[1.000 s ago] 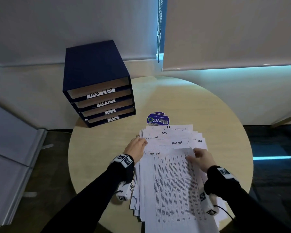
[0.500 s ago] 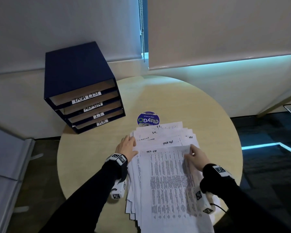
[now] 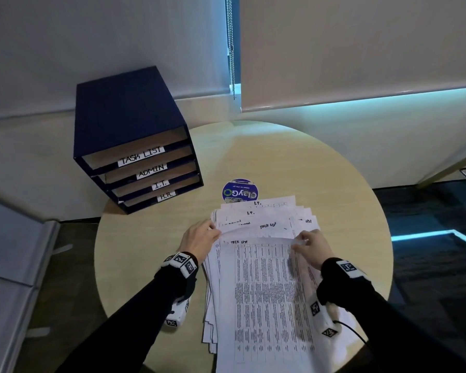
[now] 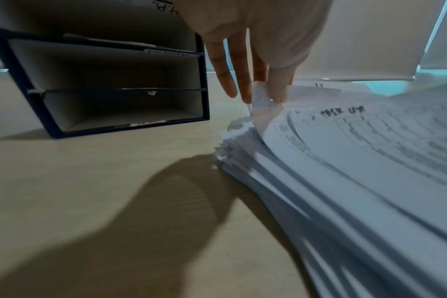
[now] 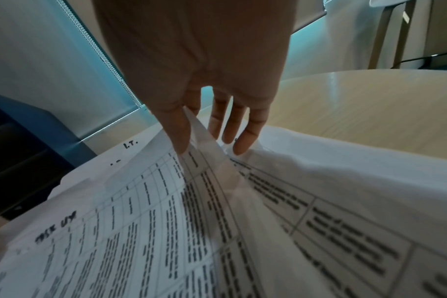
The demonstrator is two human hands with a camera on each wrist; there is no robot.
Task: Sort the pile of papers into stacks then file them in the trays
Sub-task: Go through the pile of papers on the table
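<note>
A fanned pile of printed papers [image 3: 264, 219] lies on the round table [image 3: 145, 265]; hand-written headings read I.T. and TASK LIST. The top sheet [image 3: 264, 292], a printed table headed TASK LIST, is lifted at its far edge. My left hand [image 3: 199, 242] pinches its far left corner between thumb and fingers [image 4: 242, 80]. My right hand [image 3: 311, 244] pinches the far right corner [image 5: 199, 129], thumb [image 5: 176, 129] on top. A dark blue tray unit [image 3: 135, 138] stands at the far left, its four slots labelled TASK LIST, ADMIN, I.T. and H.R.
A round blue and white sticker or tub lid [image 3: 240, 192] sits just beyond the papers. The tray slots [image 4: 115, 108] look bare inside. Window blinds with a bead chain [image 3: 232, 49] hang behind the table. Bare tabletop lies left [image 4: 89, 181] and right [image 5: 370, 100] of the pile.
Both hands have closed on the top sheet's far corners and raised that edge off the pile. The head view has shifted slightly.
</note>
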